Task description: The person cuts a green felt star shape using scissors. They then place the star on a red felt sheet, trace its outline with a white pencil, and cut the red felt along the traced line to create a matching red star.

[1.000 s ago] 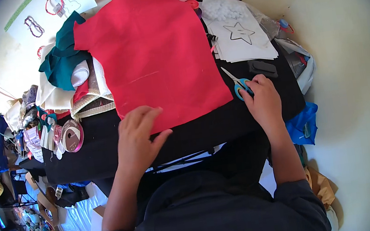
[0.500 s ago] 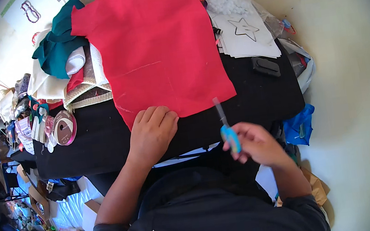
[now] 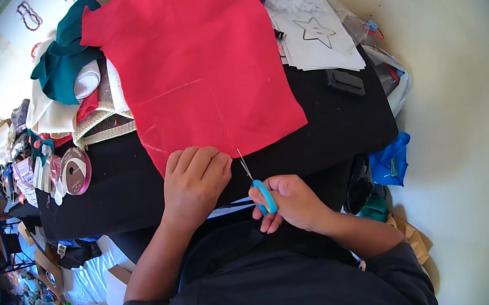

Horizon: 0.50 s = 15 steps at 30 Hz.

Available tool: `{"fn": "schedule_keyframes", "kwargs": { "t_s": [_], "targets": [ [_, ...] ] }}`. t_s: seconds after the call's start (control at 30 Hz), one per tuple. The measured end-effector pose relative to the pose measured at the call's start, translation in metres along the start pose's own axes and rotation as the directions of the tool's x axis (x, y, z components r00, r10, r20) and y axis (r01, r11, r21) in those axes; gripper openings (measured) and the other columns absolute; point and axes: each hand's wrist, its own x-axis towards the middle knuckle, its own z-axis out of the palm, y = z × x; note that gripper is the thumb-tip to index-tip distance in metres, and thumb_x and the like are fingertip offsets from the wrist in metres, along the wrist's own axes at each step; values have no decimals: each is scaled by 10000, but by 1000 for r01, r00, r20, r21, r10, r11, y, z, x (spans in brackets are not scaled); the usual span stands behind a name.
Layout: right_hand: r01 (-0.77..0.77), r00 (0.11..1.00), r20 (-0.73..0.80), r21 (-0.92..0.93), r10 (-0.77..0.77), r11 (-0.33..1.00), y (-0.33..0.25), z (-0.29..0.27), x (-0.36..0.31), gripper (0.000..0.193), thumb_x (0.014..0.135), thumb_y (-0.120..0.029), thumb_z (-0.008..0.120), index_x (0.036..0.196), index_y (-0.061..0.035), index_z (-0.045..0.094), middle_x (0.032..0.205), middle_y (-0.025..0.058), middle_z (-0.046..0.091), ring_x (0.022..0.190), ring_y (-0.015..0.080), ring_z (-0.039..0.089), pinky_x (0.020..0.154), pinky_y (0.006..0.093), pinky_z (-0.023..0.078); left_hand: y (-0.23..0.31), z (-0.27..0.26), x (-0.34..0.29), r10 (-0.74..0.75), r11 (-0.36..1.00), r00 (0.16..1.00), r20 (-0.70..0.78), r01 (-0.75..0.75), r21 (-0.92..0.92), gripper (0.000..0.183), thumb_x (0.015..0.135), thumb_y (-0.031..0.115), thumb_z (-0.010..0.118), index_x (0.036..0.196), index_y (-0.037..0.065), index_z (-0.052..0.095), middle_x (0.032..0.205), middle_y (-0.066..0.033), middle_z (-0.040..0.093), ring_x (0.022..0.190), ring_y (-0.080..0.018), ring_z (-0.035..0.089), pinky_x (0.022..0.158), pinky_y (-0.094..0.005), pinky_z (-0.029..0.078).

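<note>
A large sheet of red felt [image 3: 194, 54] covers the middle of the black table, with faint pale chalk lines drawn on its nearer half. My left hand [image 3: 194, 180] has its fingers curled over the felt's near edge, left of centre, gripping it. In my right hand [image 3: 293, 203] is a pair of scissors [image 3: 266, 198] with light blue handles. The thin metal blades point away from me, a little parted, their tips at the felt's near edge just right of my left hand. The felt's far end runs out of the picture.
Teal cloth [image 3: 62, 68], white cloth and a ribbon spool [image 3: 76, 170] lie on the left. To the right are paper sheets with a star drawing [image 3: 316, 33], white stuffing [image 3: 297, 2] and a black case [image 3: 345, 82] on the black table [image 3: 341, 133]. A blue bag [image 3: 390, 161] hangs beyond the table's right edge.
My right hand has brought the scissors leftward to the felt's near edge, and the blades have parted. My left hand keeps its grip there. The whole view has shifted slightly.
</note>
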Motion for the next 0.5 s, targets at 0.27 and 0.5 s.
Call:
{"fn": "schedule_keyframes", "kwargs": {
  "t_s": [0.27,0.5],
  "targets": [
    [58,998,-22,104,-56,993,6,9,2,484,936,-456,725,947,14,612,792,88,668,569,140,666,504,246,556,7,-3,-4,-5,1000,1000,5,5,1,152,754,102,789,870,85,692,879,-26,662,822,-218,649,747,-373,466],
    [97,995,-25,127,-94,987,7,11,4,449,943,-432,725,904,-2,602,767,81,659,562,134,660,498,244,555,6,-1,-5,12,1000,1000,12,-13,17,164,739,97,789,867,82,687,881,-30,662,828,-224,650,760,-377,472]
  ]
}}
